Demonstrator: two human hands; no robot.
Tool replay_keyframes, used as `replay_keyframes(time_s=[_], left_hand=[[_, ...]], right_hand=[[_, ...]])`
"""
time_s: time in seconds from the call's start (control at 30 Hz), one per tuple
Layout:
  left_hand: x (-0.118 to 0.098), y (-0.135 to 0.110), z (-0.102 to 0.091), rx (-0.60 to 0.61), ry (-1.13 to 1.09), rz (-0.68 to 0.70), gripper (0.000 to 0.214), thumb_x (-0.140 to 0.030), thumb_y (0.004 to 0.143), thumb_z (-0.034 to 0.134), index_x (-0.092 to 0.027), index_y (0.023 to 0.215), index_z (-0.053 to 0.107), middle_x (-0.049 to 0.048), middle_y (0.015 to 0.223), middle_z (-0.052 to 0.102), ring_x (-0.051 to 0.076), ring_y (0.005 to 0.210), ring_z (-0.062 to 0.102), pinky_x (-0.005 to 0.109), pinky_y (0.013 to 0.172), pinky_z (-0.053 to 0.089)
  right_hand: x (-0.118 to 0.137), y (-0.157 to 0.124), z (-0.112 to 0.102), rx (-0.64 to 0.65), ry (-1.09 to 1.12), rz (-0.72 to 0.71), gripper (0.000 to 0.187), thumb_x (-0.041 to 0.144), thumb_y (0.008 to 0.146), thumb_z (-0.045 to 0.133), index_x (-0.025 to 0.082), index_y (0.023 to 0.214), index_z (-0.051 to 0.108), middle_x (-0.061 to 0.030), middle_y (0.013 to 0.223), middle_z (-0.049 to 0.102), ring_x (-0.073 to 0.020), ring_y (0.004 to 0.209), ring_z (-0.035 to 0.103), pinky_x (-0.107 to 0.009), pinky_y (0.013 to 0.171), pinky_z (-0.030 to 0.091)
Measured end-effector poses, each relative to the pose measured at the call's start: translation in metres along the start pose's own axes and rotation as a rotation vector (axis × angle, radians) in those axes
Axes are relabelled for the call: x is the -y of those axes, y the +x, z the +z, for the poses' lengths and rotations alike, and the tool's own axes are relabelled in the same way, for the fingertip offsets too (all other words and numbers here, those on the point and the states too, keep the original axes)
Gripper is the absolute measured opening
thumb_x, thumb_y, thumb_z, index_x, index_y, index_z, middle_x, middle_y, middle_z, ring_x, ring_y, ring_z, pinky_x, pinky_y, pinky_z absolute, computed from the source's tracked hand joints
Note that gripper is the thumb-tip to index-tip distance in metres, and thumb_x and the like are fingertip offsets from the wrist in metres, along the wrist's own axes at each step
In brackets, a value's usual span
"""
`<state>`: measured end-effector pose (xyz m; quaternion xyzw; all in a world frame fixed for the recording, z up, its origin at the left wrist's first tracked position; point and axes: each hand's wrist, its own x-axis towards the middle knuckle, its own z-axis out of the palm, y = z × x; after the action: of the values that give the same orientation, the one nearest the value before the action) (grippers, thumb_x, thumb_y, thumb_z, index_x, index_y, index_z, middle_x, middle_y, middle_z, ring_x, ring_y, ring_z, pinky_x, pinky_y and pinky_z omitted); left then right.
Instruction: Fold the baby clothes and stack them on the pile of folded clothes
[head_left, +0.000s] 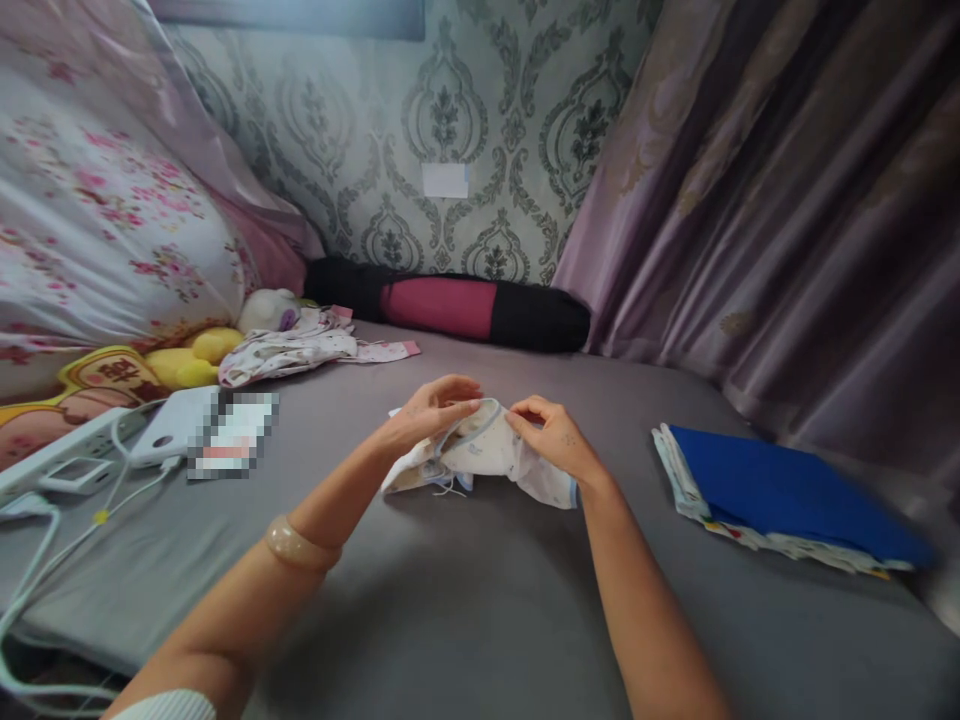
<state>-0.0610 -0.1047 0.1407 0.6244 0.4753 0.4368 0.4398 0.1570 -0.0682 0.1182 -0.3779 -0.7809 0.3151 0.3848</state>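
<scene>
A small white baby garment (pixel 480 455) with pale blue trim and thin ties lies bunched on the grey bed sheet (pixel 465 600) in the middle of the view. My left hand (pixel 431 412) pinches its upper left edge with curled fingers. My right hand (pixel 551 435) pinches the upper right edge, fingers closed on the cloth. A pale bangle (pixel 300 545) sits on my left wrist. Both forearms reach in from the bottom of the view.
A folded stack with a blue cloth (pixel 780 490) on top lies to the right. Another small printed garment (pixel 300 350) and soft toys (pixel 195 360) sit at the back left, a black and pink bolster (pixel 457 305) against the wall. A white power strip (pixel 67 455) and cables lie left. Curtains hang right.
</scene>
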Motion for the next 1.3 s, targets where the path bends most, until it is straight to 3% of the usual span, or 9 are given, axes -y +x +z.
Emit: replay_keyframes(time_s=[0.13, 0.3, 0.53, 0.67, 0.87, 0.97, 1.17, 1.23, 1.3], left_hand=[[0.011, -0.035, -0.011, -0.191, 0.435, 0.211, 0.039, -0.05, 0.076, 0.066, -0.02, 0.1, 0.059, 0.0065, 0.104, 0.064, 0.021, 0.098, 0.056, 0.037, 0.088, 0.041], [0.044, -0.065, -0.016, -0.261, 0.814, 0.237, 0.03, -0.047, 0.078, 0.064, -0.02, 0.087, 0.054, 0.0049, 0.093, 0.062, 0.023, 0.091, 0.054, 0.037, 0.081, 0.038], [0.055, -0.065, -0.038, -0.311, 0.578, 0.175, 0.028, -0.046, 0.083, 0.055, -0.019, 0.08, 0.061, 0.0011, 0.076, 0.064, 0.015, 0.071, 0.056, 0.028, 0.071, 0.041], [0.03, -0.058, -0.051, -0.345, 0.249, 0.145, 0.039, -0.054, 0.077, 0.061, -0.016, 0.083, 0.066, 0.0014, 0.072, 0.064, 0.014, 0.067, 0.056, 0.024, 0.063, 0.042], [-0.039, -0.04, -0.066, -0.29, 0.004, 0.182, 0.038, -0.052, 0.073, 0.067, -0.017, 0.088, 0.065, 0.0016, 0.076, 0.065, 0.013, 0.067, 0.059, 0.023, 0.062, 0.047], [-0.076, -0.031, -0.083, -0.248, 0.053, 0.174, 0.037, -0.05, 0.072, 0.068, -0.019, 0.091, 0.068, 0.0019, 0.073, 0.066, 0.013, 0.062, 0.06, 0.023, 0.054, 0.047], [-0.123, -0.017, -0.117, 0.07, 0.368, 0.087, 0.032, -0.044, 0.065, 0.075, -0.019, 0.085, 0.075, 0.0039, 0.074, 0.07, 0.017, 0.065, 0.063, 0.027, 0.058, 0.052], [-0.129, -0.015, -0.118, 0.052, 0.47, 0.142, 0.03, -0.044, 0.064, 0.076, -0.019, 0.082, 0.075, 0.003, 0.07, 0.069, 0.016, 0.061, 0.062, 0.025, 0.055, 0.05], [-0.131, -0.013, -0.113, -0.112, 0.488, 0.283, 0.032, -0.046, 0.069, 0.071, -0.019, 0.085, 0.075, 0.0029, 0.072, 0.069, 0.014, 0.061, 0.06, 0.023, 0.054, 0.048]], right_hand=[[-0.002, 0.001, 0.004, -0.057, 0.094, 0.038, 0.023, 0.042, 0.083, 0.058, 0.02, 0.08, 0.065, -0.0022, 0.077, 0.066, -0.0163, 0.073, 0.061, -0.028, 0.068, 0.047], [-0.003, 0.002, 0.01, -0.108, 0.106, 0.03, 0.027, 0.045, 0.082, 0.058, 0.019, 0.079, 0.064, -0.0025, 0.075, 0.065, -0.0165, 0.071, 0.06, -0.027, 0.066, 0.046], [-0.001, 0.001, 0.002, -0.147, -0.017, -0.012, 0.032, 0.049, 0.084, 0.054, 0.019, 0.081, 0.064, -0.0039, 0.078, 0.065, -0.0172, 0.073, 0.059, -0.027, 0.066, 0.045], [0.015, -0.001, -0.018, -0.163, -0.126, -0.077, 0.032, 0.049, 0.087, 0.05, 0.019, 0.084, 0.061, -0.0022, 0.076, 0.063, -0.0163, 0.07, 0.057, -0.027, 0.066, 0.042], [0.065, 0.006, -0.06, -0.148, -0.273, -0.171, 0.03, 0.048, 0.089, 0.05, 0.02, 0.088, 0.061, 0.0002, 0.073, 0.06, -0.014, 0.066, 0.053, -0.026, 0.061, 0.039], [0.089, 0.013, -0.086, -0.07, -0.206, -0.191, 0.032, 0.051, 0.085, 0.056, 0.02, 0.087, 0.063, -0.0003, 0.076, 0.062, -0.0139, 0.069, 0.054, -0.025, 0.061, 0.04], [0.113, 0.018, -0.121, 0.202, -0.128, -0.034, 0.038, 0.054, 0.076, 0.066, 0.018, 0.086, 0.069, -0.0022, 0.078, 0.067, -0.0143, 0.069, 0.058, -0.026, 0.061, 0.045], [0.114, 0.016, -0.123, 0.158, -0.157, -0.052, 0.036, 0.053, 0.077, 0.066, 0.018, 0.085, 0.07, -0.002, 0.077, 0.066, -0.0143, 0.068, 0.057, -0.026, 0.062, 0.045], [0.112, 0.016, -0.12, -0.01, -0.147, -0.121, 0.035, 0.052, 0.08, 0.062, 0.019, 0.088, 0.071, -0.0026, 0.082, 0.066, -0.0151, 0.073, 0.059, -0.028, 0.066, 0.047]])
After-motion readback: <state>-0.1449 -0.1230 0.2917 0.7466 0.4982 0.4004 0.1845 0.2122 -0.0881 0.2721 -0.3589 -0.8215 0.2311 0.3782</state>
